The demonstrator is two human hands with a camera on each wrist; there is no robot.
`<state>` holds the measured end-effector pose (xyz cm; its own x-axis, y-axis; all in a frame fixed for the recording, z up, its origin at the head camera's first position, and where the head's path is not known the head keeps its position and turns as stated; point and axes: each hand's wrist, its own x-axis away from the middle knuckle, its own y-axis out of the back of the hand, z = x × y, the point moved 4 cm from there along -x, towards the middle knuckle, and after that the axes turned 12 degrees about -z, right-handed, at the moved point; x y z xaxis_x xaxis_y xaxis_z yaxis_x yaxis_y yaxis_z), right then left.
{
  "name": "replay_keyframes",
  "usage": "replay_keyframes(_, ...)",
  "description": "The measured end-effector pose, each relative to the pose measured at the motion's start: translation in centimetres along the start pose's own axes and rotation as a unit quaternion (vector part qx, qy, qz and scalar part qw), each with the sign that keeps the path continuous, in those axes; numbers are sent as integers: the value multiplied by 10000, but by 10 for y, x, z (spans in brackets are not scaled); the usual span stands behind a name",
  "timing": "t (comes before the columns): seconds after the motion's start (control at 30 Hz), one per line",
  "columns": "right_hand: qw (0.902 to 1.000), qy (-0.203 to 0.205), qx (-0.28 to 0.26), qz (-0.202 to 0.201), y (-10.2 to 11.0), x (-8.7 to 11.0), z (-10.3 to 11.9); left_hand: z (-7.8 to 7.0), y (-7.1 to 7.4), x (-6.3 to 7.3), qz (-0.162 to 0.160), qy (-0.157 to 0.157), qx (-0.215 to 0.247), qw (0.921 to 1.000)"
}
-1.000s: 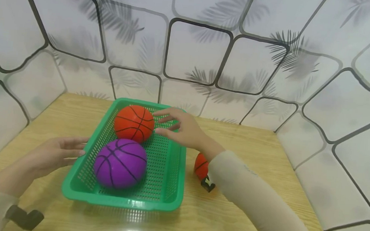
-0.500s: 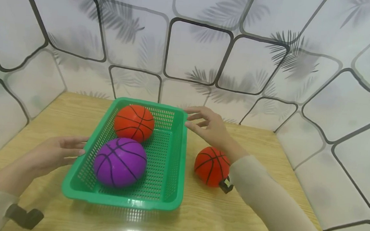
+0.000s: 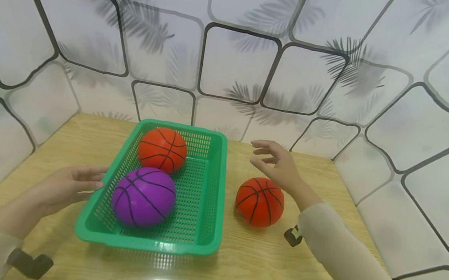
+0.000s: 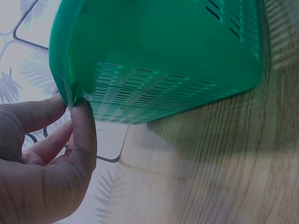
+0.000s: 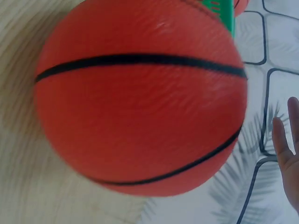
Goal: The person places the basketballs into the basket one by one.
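A green plastic basket (image 3: 212,200) stands on the table with an orange-red ball (image 3: 162,150) at its far left and a purple ball (image 3: 144,197) in front of that one. My left hand (image 3: 66,187) is at the basket's left side; the left wrist view shows its thumb and fingers (image 4: 84,135) pinching the rim. Right of the basket, a second orange-red ball (image 3: 260,202) with black lines rests on the table. Over its far right side hovers my right hand (image 3: 279,168), fingers spread and holding nothing. This ball (image 5: 140,121) fills much of the right wrist view.
The light wooden table (image 3: 318,261) extends around the basket on every side. Behind it rises a wall (image 3: 234,61) with a stone-and-leaf pattern, which also closes in at the left and right. Dark wrist-camera mounts (image 3: 29,264) sit at both sleeves.
My right hand has moved right, from beside the orange-red ball in the basket, out across the rim to above the loose ball, uncovering it. My left hand and the basket have stayed put.
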<state>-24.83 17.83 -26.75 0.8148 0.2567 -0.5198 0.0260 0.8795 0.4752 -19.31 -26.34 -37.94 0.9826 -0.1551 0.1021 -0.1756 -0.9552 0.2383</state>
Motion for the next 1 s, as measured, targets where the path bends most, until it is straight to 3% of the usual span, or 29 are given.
replay_keyframes(0.23, 9995, -299, 98, 19, 13, 19, -27, -1, -1, 0, -9, 56, -42, 10000)
replay_keyframes(0.5, 9989, -433, 178, 20, 24, 42, -83, 1, 0, 0, 11, 40, 7, 10000)
replay_keyframes(0.7, 9971, -623, 282, 332, 26, 63, -102, 2, 0, 0, 28, 13, 65, 10000)
replay_keyframes(1.0, 9919, -840, 324, 893, 24, 85, -113, 1, 0, 0, 31, 4, 57, 10000)
